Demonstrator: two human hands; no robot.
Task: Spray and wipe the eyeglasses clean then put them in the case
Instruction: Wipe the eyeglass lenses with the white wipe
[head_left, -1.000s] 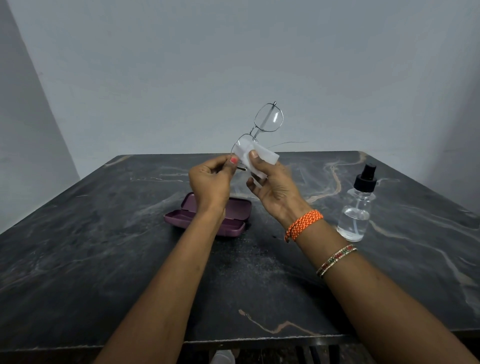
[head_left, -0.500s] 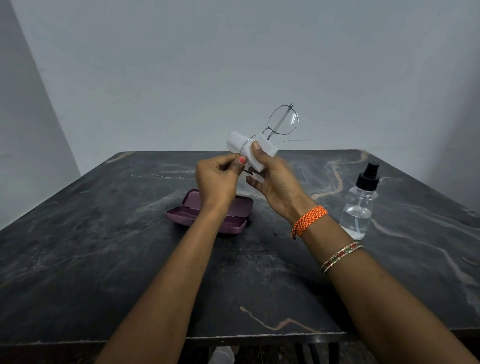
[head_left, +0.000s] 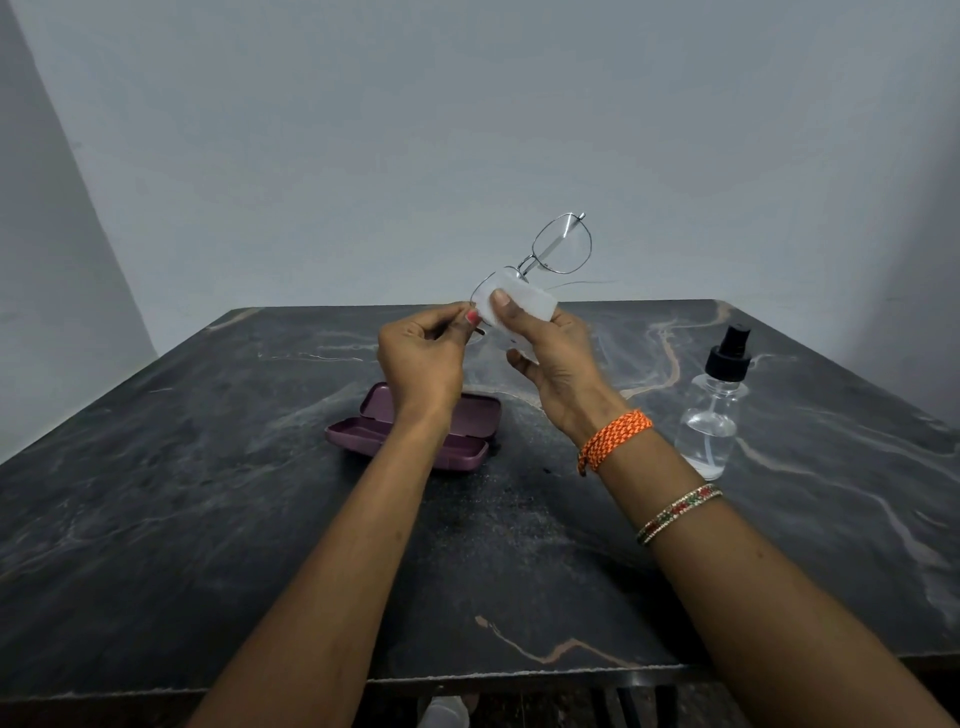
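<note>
A: Head view, and you're mid-wipe. Your right hand (head_left: 558, 364) has the white cloth (head_left: 519, 304) folded over the lower lens, thumb pinching it from the front, the other fingers hidden behind the fold.

B: Your left hand (head_left: 423, 358) pinches the frame edge just beside that cloth. The eyeglasses (head_left: 558, 247) are up in the air above the far side of the table (head_left: 208, 519), upper lens bare and tilted.

A: So it's the wiping step. Next, I'd judge, you shift the cloth to that upper lens, keeping the pinch light on thin wire.

B: The open case (head_left: 467, 441) waits below your left wrist, partly covered by it. The spray bottle (head_left: 714, 415) stands well to the right.

A: Hard to make out: the temple arms, and whether the covered lens is clean.
</note>
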